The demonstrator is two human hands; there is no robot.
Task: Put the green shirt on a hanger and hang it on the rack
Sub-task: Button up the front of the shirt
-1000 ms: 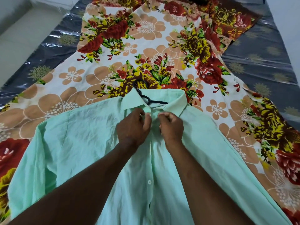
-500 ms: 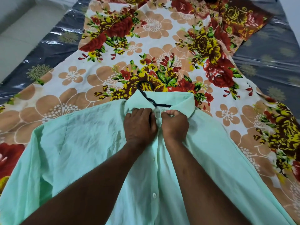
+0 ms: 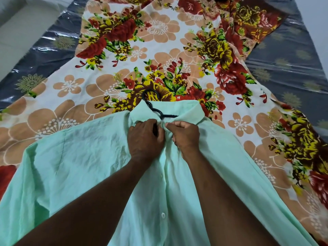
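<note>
A mint-green shirt [image 3: 85, 166] lies spread face up on the bed, collar pointing away from me. A black hanger [image 3: 154, 108] is inside it; only its hook and neck stick out past the collar. My left hand [image 3: 144, 139] and my right hand [image 3: 185, 134] sit side by side just below the collar. Each pinches one edge of the shirt's front placket at the top button. White buttons run down the front between my forearms. No rack is in view.
Under the shirt lies a floral bedsheet [image 3: 159, 50] in orange, red and yellow. It covers a grey mattress [image 3: 287, 55] wrapped in shiny plastic. A pale floor [image 3: 23, 29] shows at the far left.
Both hands have stayed at the top of the placket below the collar, with only the fingers shifting on the fabric. The view has moved slightly closer.
</note>
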